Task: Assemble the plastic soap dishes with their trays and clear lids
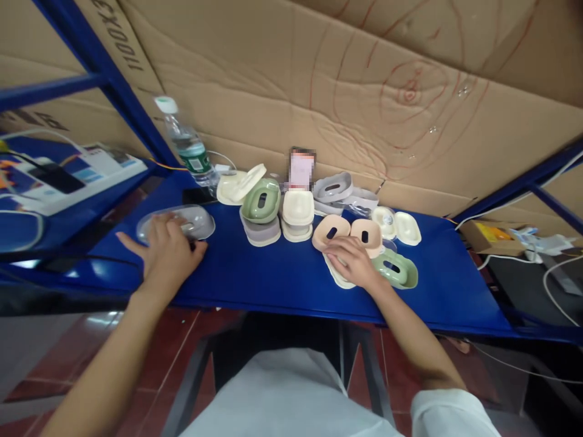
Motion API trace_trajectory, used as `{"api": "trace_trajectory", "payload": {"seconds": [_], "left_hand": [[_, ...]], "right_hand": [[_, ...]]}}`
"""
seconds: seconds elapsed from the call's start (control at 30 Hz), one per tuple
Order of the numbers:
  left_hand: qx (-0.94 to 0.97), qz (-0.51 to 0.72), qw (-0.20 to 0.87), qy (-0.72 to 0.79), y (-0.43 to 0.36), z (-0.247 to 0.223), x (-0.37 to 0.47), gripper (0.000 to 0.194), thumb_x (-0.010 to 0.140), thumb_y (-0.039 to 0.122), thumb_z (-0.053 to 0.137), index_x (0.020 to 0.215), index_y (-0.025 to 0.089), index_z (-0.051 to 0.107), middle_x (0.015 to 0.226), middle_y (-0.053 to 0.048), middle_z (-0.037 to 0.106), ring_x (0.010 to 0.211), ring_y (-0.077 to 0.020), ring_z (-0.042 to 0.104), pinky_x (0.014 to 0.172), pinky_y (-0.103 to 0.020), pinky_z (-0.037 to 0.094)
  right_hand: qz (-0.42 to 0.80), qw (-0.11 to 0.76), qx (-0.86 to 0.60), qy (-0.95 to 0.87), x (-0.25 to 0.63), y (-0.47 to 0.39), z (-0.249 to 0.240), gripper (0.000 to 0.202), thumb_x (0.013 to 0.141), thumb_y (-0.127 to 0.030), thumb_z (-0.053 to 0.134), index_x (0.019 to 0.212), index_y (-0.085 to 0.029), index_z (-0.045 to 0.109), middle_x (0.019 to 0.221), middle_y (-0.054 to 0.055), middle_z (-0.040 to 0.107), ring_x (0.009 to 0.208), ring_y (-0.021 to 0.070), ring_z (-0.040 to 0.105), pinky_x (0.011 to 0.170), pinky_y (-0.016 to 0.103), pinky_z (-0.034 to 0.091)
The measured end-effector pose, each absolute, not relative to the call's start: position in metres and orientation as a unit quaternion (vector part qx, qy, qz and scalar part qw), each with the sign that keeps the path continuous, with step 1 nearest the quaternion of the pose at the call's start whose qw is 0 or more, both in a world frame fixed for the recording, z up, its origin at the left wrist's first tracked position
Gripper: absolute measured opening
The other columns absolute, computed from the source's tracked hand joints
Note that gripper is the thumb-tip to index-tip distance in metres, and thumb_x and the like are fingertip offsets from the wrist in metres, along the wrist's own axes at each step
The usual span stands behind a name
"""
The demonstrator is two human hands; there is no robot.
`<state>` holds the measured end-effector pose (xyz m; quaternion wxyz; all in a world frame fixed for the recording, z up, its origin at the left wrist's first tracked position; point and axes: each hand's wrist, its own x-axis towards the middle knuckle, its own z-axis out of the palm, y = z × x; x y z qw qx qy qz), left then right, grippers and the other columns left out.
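Observation:
My left hand (166, 249) lies over a clear plastic cover (201, 222) at the left of the blue table, its fingers spread across the near side. My right hand (348, 260) rests at the near edge of a peach dish (325, 227), fingers bent over a cream piece (339, 279); whether it grips either is hidden. A second peach dish (371, 235) touches the first. A green dish (396, 270) sits to the right. Further left, a green dish (261, 201) is stacked on a grey one (262, 233), beside stacked cream dishes (298, 209).
A water bottle (194, 155) stands at the back left, near cream lids (232, 187). A phone (301, 169) leans on the cardboard wall (255, 91). Grey dishes (334, 187) and small cream dishes (407, 229) lie at the back right.

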<state>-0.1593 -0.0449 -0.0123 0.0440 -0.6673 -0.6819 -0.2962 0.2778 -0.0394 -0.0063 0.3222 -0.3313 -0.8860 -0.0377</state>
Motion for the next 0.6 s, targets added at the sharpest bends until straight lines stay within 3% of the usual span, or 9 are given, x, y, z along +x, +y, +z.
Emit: {"api": "trace_trajectory", "payload": {"seconds": [0.13,0.2,0.27,0.37,0.6], "left_hand": [[-0.679,-0.323,0.075,-0.655,-0.036,-0.012,-0.157,0.046,0.098,0.047,0.062,0.130,0.014,0.061,0.172,-0.016,0.040,0.156,-0.0584,0.036,0.115,-0.097,0.013],[-0.701,-0.338,0.096,-0.621,-0.026,-0.008,-0.139,0.041,0.100,0.044,0.059,0.129,0.015,0.062,0.170,-0.016,0.043,0.156,-0.0516,0.040,0.121,-0.088,0.016],[-0.730,-0.330,0.111,-0.588,-0.011,-0.002,-0.114,0.041,0.099,0.041,0.060,0.129,0.014,0.063,0.158,-0.023,0.054,0.148,-0.0456,0.051,0.124,-0.076,0.025],[-0.780,-0.301,0.098,-0.540,0.012,0.008,-0.074,0.047,0.099,0.043,0.060,0.136,0.014,0.062,0.145,-0.025,0.064,0.136,-0.0422,0.060,0.114,-0.062,0.041],[-0.811,-0.248,0.137,-0.512,0.029,-0.008,-0.042,0.042,0.102,0.033,0.056,0.141,0.020,0.063,0.140,-0.019,0.069,0.119,-0.0374,0.070,0.105,-0.054,0.047]], "right_hand": [[-0.037,0.333,-0.328,-0.883,0.280,-0.036,-0.010,0.019,0.105,-0.017,0.064,0.117,-0.021,0.077,0.117,0.010,0.080,0.112,0.0242,0.074,0.097,0.043,0.056],[-0.033,0.329,-0.334,-0.883,0.281,-0.035,-0.011,0.018,0.105,-0.018,0.064,0.118,-0.021,0.077,0.117,0.010,0.080,0.113,0.0239,0.073,0.098,0.042,0.055],[-0.030,0.319,-0.344,-0.882,0.281,-0.035,-0.011,0.018,0.106,-0.019,0.064,0.118,-0.022,0.078,0.118,0.010,0.080,0.115,0.0239,0.073,0.098,0.042,0.055],[-0.047,0.293,-0.345,-0.890,0.278,-0.038,-0.007,0.018,0.106,-0.019,0.064,0.118,-0.021,0.077,0.119,0.010,0.080,0.116,0.0242,0.073,0.098,0.042,0.055],[-0.072,0.284,-0.315,-0.903,0.267,-0.048,0.006,0.014,0.104,-0.016,0.067,0.116,-0.019,0.074,0.115,0.009,0.081,0.111,0.0223,0.075,0.095,0.040,0.057]]}}
